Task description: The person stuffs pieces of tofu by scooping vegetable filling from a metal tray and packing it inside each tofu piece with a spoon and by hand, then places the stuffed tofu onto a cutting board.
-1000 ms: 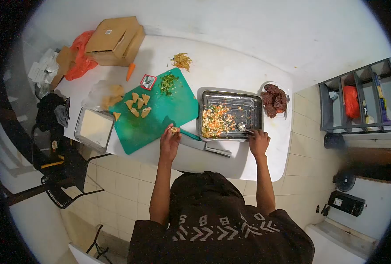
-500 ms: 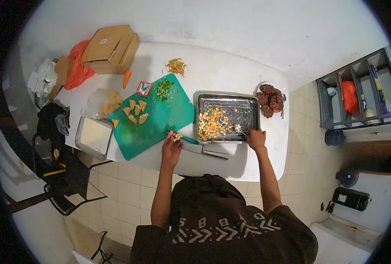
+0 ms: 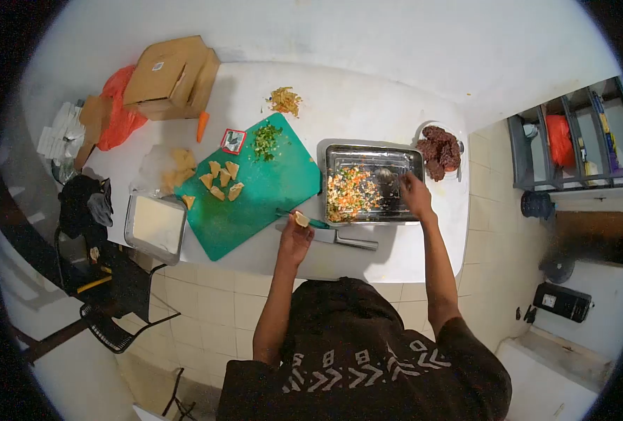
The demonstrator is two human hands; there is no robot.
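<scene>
My left hand point(image 3: 296, 242) holds a small tan tofu piece point(image 3: 301, 219) by the table's front edge, near a knife point(image 3: 353, 241) with a metal handle. Closed fingers of my right hand point(image 3: 415, 196) grip a spoon point(image 3: 394, 175) over the right part of a metal tray point(image 3: 374, 149). Chopped orange, white and green filling point(image 3: 352, 195) lies in the tray's left half. On the green cutting board point(image 3: 255, 210) are several tofu triangles point(image 3: 225, 175), chopped greens point(image 3: 266, 140) and a small red-edged packet point(image 3: 233, 141).
A plate of dark red food point(image 3: 438, 151) sits right of the tray. To the left are a metal container point(image 3: 155, 224), a plastic bag point(image 3: 158, 168), a carrot point(image 3: 202, 127) and a cardboard box point(image 3: 167, 77). Brownish shreds point(image 3: 285, 102) lie behind the board.
My right hand has moved from the tray's front right corner up over its inside, with the spoon. My left hand still holds the tofu piece. The view has shifted slightly.
</scene>
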